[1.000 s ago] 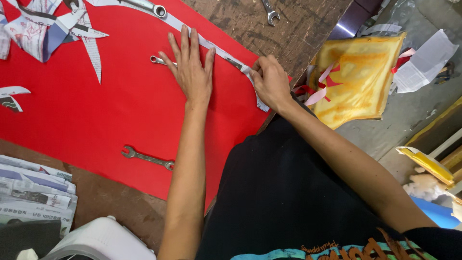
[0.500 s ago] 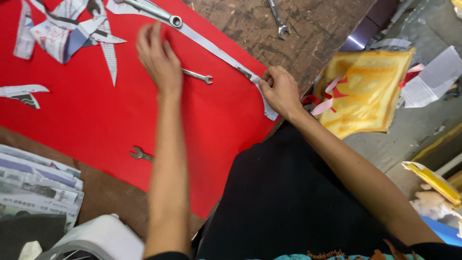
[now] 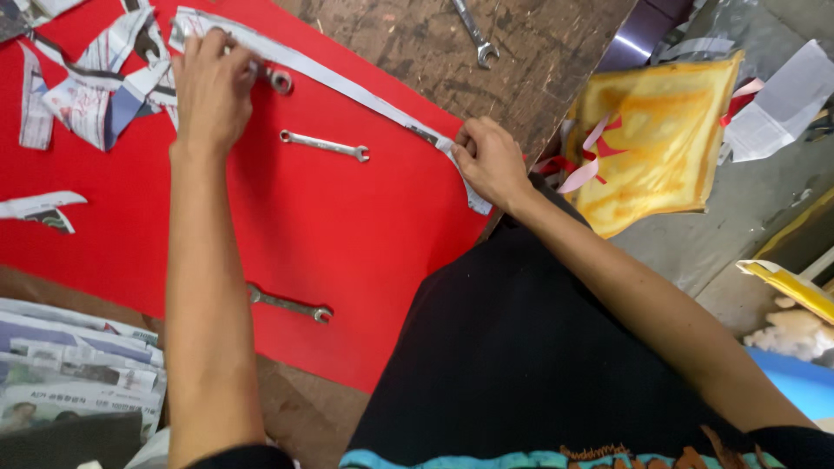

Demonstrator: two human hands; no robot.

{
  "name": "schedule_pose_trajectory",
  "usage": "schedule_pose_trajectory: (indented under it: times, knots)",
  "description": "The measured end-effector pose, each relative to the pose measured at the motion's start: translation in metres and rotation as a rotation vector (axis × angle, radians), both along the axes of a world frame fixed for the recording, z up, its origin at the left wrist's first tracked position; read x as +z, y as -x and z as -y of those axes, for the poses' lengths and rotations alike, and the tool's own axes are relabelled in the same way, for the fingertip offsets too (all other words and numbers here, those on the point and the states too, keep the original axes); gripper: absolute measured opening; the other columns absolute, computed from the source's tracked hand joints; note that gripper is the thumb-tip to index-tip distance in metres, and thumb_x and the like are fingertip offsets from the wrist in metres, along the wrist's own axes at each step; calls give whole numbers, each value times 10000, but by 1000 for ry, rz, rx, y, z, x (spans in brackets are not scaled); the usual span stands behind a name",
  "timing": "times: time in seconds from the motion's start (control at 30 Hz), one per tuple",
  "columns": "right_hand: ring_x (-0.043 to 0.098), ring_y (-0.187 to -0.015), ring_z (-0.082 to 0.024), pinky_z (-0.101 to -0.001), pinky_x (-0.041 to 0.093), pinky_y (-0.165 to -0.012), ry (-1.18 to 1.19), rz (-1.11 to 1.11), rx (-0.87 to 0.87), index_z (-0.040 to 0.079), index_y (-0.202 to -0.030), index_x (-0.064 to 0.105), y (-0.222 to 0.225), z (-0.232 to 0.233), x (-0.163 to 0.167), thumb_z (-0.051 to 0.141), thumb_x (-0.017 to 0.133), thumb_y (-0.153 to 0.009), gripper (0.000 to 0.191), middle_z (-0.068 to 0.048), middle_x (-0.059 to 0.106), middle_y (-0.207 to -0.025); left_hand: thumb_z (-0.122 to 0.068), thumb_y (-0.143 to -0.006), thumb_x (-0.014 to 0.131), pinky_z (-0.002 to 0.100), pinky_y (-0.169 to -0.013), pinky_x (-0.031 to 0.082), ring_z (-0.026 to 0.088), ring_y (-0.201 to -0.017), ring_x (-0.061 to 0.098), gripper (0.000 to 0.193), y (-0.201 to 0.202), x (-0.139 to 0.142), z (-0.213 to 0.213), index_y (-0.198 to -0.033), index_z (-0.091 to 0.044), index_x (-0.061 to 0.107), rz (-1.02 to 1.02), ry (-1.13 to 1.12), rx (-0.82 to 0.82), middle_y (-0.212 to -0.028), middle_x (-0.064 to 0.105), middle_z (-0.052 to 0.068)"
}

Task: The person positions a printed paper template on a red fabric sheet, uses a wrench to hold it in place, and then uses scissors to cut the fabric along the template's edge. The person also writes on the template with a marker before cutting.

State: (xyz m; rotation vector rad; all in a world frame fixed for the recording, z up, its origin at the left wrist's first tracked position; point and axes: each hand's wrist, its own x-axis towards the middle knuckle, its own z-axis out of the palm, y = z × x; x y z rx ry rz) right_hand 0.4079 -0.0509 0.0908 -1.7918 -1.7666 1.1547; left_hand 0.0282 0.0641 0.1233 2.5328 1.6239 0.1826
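— What does the paper strip (image 3: 347, 87) look like?

— Long, narrow and grey-white, cut from newspaper. It lies flat on the red sheet (image 3: 287, 217) that covers the tabletop (image 3: 486, 78).

— Who holds it?

— The left hand (image 3: 211, 91) presses its far-left end, fingers closed down on it. The right hand (image 3: 491, 161) pinches the near-right end, grip clamped on the paper, right at the red sheet's right edge.

— Any room around it?

— Bare wood lies beyond it on the far side. On the near side a small wrench (image 3: 323, 145) sits close, then open red down to another wrench (image 3: 289, 304). Newspaper scraps (image 3: 95, 87) crowd the far left.

— Which way does it run?

— Its long axis runs diagonally, from far left down to near right, stretched straight between the hands.
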Motion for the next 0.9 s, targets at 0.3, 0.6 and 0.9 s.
schedule_pose_trajectory:
  times: [0.3,0.6,0.9]
  knots:
    - [617,-783,-307,-437,482,-717,2,-21,9,23,-892,638,-4,2,-3,161,734,-904,168,-131,595,-851,-191,-914,889,660,-1218,172,390,-1515,287,674,-99,-44,73,-1482,-119,533,317,19,421,-1529,410,138]
    - [615,-802,-337,-449,482,-724,-65,-12,7,7,-867,628,-5,4,-10,143,742,-910,182,-157,599,-857,-277,-993,801,691,-1244,72,370,-1550,196,585,-119,-68,68,-1487,-117,532,329,-25,554,-1611,318,136]
    - [669,-875,-372,-464,540,-767,-162,-15,-101,38,-969,679,-5,8,-33,177,753,-835,206,-177,661,-954,-380,-1147,577,659,-1255,91,412,-1606,188,565,-140,-79,97,-1588,-49,453,372,-1,557,-1694,297,217]
